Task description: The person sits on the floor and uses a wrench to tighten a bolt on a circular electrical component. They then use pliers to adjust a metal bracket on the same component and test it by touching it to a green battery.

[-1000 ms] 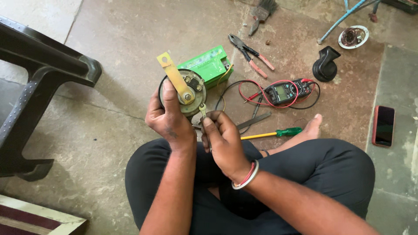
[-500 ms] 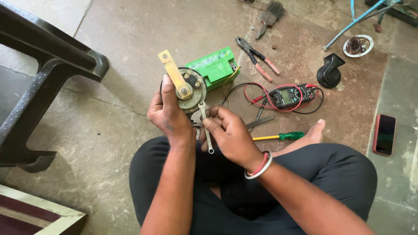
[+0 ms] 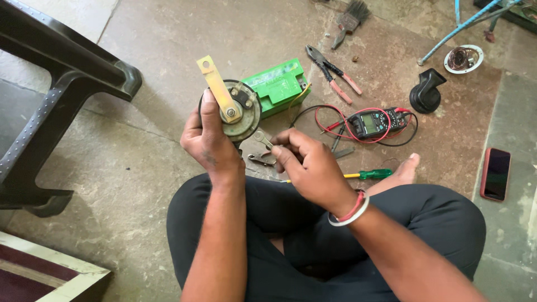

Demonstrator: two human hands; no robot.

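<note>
The left hand (image 3: 210, 142) has a full grip on a round horn (image 3: 238, 112), raised above the floor (image 3: 140, 162), thumb lying across its face. The horn is a dull metal disc with a yellowish flat bracket (image 3: 217, 89) bolted at its centre and slanting up-left. The right hand (image 3: 310, 165) pinches a small steel spanner (image 3: 262, 137), its end just beside the horn's lower rim. A green box-shaped battery (image 3: 279, 84) lies behind.

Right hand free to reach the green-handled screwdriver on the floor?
Probably not yet: the right hand pinches a small spanner at the horn. The screwdriver lies unobstructed beside that wrist.
</note>
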